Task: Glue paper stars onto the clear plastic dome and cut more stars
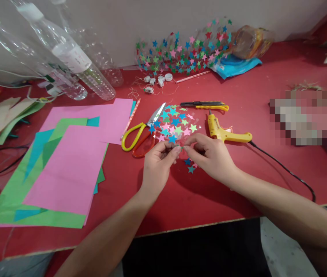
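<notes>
My left hand (159,161) and my right hand (211,154) meet near the middle of the red table. Thumb and fingers of each are pinched together on a small green piece (182,147), too small to make out its kind. Just beyond my fingertips lies a clear plastic piece dotted with paper stars (177,130) in blue, pink, green and turquoise. A few more stars (191,169) show below my right hand. Scissors (136,136) with one yellow and one red handle lie left of the stars, blades pointing away. To the right rests a yellow hot glue gun (226,134).
A yellow cutter knife (205,104) lies behind the stars. Pink paper sheets (68,169) overlap green and blue ones at left. Clear bottles (73,57) stand at back left. A star-covered clear bottle (183,54) lies along the wall. The glue gun's black cord (284,165) runs right.
</notes>
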Motion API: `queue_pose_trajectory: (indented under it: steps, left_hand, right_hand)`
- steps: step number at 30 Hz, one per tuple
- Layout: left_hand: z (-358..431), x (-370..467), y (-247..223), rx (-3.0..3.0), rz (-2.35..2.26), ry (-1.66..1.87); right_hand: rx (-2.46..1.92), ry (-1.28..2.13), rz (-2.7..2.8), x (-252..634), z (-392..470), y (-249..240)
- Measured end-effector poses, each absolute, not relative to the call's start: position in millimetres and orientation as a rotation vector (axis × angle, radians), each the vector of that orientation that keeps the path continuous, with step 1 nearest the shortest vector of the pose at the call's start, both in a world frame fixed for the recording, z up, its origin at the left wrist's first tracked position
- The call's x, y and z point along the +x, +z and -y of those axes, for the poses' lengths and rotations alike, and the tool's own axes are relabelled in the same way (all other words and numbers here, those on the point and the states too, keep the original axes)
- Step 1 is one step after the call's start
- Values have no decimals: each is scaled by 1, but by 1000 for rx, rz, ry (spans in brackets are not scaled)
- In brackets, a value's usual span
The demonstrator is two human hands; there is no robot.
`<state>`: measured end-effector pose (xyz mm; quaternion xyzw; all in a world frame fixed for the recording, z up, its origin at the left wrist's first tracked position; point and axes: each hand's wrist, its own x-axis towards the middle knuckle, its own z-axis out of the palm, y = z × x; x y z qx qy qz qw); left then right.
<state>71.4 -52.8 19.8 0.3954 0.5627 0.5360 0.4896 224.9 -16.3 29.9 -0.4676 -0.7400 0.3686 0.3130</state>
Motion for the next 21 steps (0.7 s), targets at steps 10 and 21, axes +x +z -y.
queue_pose_trajectory:
  steps: [10,21]
  left_hand:
    - [51,68,21,986,-1379,1352]
    - [52,67,19,1024,-1392,1345]
  right_hand:
    - [-1227,949,1970,226,17,30]
    - [-1183,878,1994,228,15,29]
